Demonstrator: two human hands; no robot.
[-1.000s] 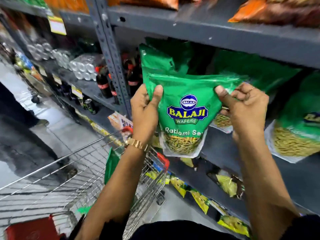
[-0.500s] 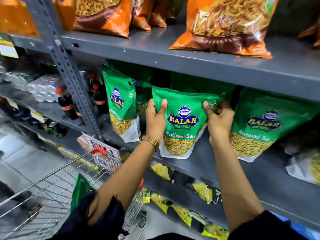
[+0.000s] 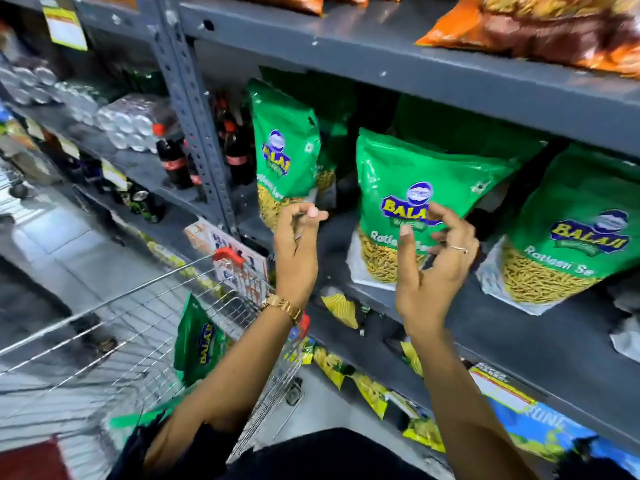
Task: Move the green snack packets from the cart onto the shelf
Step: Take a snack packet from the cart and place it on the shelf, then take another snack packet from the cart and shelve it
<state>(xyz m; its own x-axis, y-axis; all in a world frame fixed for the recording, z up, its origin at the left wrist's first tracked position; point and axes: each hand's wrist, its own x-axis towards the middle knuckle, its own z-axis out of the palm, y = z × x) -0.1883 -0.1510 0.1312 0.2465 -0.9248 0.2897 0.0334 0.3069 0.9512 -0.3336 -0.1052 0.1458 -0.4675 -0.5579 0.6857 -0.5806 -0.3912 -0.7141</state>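
A green snack packet [image 3: 412,174] stands upright on the grey shelf [image 3: 519,323], between two more green packets, one to its left [image 3: 284,147] and one to its right [image 3: 581,216]. My right hand [image 3: 436,268] hovers just in front of the middle packet, fingers spread, holding nothing. My left hand [image 3: 298,251] is off to that packet's left, loosely curled and empty, a gold watch on the wrist. Another green packet [image 3: 197,341] stands inside the wire cart [image 3: 114,327] at lower left, with more green showing beneath my left arm.
Orange snack bags [image 3: 540,26] lie on the shelf above. Yellow packets [image 3: 346,368] fill the shelf below. A grey upright post [image 3: 194,109] separates this bay from cola bottles [image 3: 173,161] and packs of cans [image 3: 131,123]. The cart's red-cornered rim [image 3: 228,256] nears the shelf edge.
Both hands have let go of the middle green packet and drawn back from it; it now stands alone on the shelf. The view has shifted slightly.
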